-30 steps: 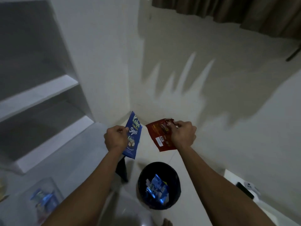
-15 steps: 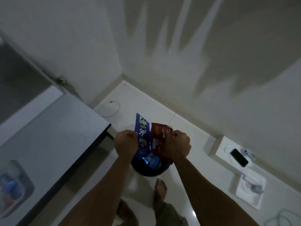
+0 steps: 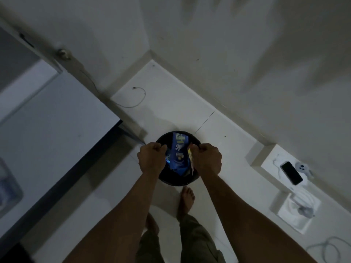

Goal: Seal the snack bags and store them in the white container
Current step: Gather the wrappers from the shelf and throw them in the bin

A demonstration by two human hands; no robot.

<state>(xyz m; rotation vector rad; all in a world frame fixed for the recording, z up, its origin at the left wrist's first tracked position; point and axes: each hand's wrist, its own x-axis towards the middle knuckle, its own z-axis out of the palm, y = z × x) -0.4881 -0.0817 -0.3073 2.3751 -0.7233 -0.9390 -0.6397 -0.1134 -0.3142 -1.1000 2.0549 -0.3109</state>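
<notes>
Head view is looking straight down into a dim room corner. At the far left a clear container with blurred blue packets inside is sitting on the white worktop, whose dark edge is running diagonally toward the middle. Behind the worktop's corner a thin cable is curling across the floor. In the middle a black bin is standing on the floor, and both hands are hovering just over its mouth. The left hand is showing curled fingers, but whether they are pinching anything cannot be told. Between the hands a blue snack bag is lying tilted inside the bin, over other shiny blue wrappers. The right hand is clenching its fingers around the edge of a red snack bag, seen edge-on with a yellow strip, just beside the blue one. Below the bin two bare feet are standing on the floor. To the right a black phone is lying on a low white ledge, near a small white device.
</notes>
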